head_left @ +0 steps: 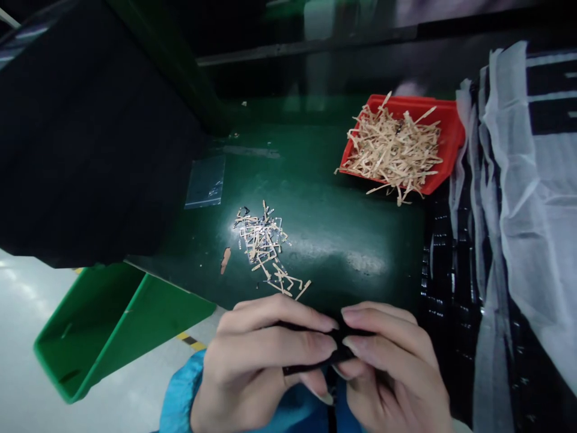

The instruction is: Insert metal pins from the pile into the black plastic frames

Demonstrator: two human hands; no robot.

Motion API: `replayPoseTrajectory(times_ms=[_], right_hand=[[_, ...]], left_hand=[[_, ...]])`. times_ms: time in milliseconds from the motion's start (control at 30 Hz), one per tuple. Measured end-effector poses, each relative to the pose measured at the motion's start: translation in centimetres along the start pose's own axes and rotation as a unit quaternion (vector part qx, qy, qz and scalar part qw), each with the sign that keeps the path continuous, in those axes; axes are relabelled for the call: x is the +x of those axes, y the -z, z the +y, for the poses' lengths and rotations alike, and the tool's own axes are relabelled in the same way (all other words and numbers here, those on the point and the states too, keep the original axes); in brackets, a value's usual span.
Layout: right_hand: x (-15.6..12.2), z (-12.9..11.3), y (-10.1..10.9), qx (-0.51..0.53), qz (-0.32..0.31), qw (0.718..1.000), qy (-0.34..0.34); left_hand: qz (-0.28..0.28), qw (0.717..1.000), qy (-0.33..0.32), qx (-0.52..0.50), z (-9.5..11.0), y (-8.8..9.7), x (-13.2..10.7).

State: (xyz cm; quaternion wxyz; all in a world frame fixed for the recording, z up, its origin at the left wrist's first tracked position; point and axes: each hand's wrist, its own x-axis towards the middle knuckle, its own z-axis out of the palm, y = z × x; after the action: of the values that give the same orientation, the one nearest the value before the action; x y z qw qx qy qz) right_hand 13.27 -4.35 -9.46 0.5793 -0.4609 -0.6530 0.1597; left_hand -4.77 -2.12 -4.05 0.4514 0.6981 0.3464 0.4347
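Observation:
My left hand (265,361) and my right hand (387,361) meet at the near edge of the green table (342,228). Both are curled around one small black part (315,361), fingertips pressed together over it; most of the part is hidden by the fingers. Just beyond my hands lies a loose pile of small tan and silvery strips (264,240). A single tan scrap (225,260) lies to its left.
A red tray (451,129) heaped with tan strips stands at the back right. A stack of black trays with white sheets (509,198) fills the right side. A green bin (108,325) hangs off the table's left edge. A clear plastic bag (206,181) lies near a large black box (90,132).

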Motion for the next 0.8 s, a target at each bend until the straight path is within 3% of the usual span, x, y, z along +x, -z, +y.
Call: replayPoseTrajectory(times_ms=[200, 433, 567, 667, 800], right_hand=[[-0.1, 0.0, -0.2, -0.021, -0.005, 0.998, 0.051], [0.5, -0.6, -0.3, -0.056, 0.013, 0.998, 0.009], [0.0, -1.0, -1.2, -0.079, 0.065, 0.995, -0.007], [-0.5, -1.2, -1.6, -0.078, 0.093, 0.993, 0.008], [-0.7, -1.1, -1.6, -0.054, 0.086, 0.995, 0.014]], left_hand=[[-0.012, 1.0, 0.027, 0.007, 0.0, 0.5, 0.2], [-0.018, 0.997, 0.07, 0.007, 0.2, -0.5, 0.4], [-0.004, 0.997, 0.075, -0.013, 0.0, -1.1, 0.2], [0.012, 0.999, 0.046, -0.016, -0.4, -1.0, -0.2], [0.028, 0.999, -0.032, 0.006, -0.8, -0.3, -0.8]])
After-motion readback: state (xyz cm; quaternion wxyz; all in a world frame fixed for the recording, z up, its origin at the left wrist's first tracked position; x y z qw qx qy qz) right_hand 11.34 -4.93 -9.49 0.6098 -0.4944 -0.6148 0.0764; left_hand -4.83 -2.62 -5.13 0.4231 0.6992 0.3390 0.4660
